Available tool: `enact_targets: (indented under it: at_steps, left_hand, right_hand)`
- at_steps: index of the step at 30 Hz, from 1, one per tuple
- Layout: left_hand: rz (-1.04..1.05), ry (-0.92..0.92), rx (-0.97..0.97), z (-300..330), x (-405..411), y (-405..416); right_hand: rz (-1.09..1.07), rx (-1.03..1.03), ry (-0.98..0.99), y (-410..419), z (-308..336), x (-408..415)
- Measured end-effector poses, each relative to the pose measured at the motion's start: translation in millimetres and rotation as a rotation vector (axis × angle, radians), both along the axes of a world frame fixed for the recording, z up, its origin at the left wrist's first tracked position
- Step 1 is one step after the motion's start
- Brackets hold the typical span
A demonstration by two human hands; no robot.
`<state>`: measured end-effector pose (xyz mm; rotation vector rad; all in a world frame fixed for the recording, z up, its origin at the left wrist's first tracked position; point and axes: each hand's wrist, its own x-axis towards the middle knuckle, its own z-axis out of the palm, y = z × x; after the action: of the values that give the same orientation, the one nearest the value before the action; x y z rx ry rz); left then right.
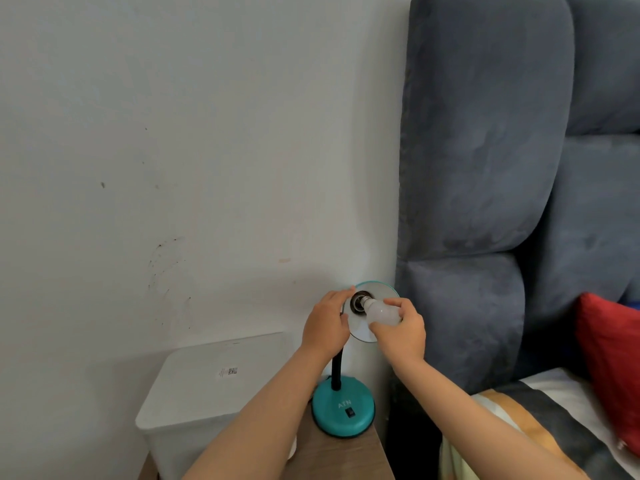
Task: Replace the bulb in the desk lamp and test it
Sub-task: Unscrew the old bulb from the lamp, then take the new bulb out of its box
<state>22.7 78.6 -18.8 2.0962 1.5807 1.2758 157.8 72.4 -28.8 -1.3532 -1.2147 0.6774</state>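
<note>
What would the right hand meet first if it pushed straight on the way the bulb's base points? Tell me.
The right hand holds the bulb, its metal screw base aimed into the lamp shade. Going straight on, the base would probably meet the dark socket first; it already looks at or just inside the opening, though depth is unclear.

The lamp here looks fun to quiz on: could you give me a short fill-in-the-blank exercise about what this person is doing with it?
1. The right hand holds a white ____ at the lamp's socket.
2. The left hand steadies the lamp's ____.
3. The round base of the lamp is coloured ____.
4. The cushion on the bed is ____.

Missing words: bulb; shade; teal; red
</note>
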Motion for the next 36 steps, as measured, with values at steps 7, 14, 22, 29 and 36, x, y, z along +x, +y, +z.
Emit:
enact_targets:
  at_steps: [7, 14, 22, 29, 36]
  left_hand:
    - [-0.002, 0.11, -0.108, 13.7, -7.5, -18.1]
    - [0.099, 0.058, -0.074, 6.8, -40.5, -83.0]
    - [0.286, 0.012, -0.157, -67.8, -91.4, -164.2]
    - [0.466, -0.132, -0.341, -135.2, -111.3, -202.3]
    - [0.509, -0.293, -0.388, -157.1, -117.0, -200.9]
  right_hand:
    - [0.049, 0.026, -0.015, -22.1, 11.2, 7.3]
    - [0.199, -0.017, -0.071, -81.8, -17.7, -9.8]
    - [0.261, -0.252, -0.124, -144.9, -82.6, -54.1]
    - [0.222, -0.421, -0.214, -163.0, -130.9, -82.1]
    - [0.201, -0.516, -0.21, -157.0, -157.0, -96.9]
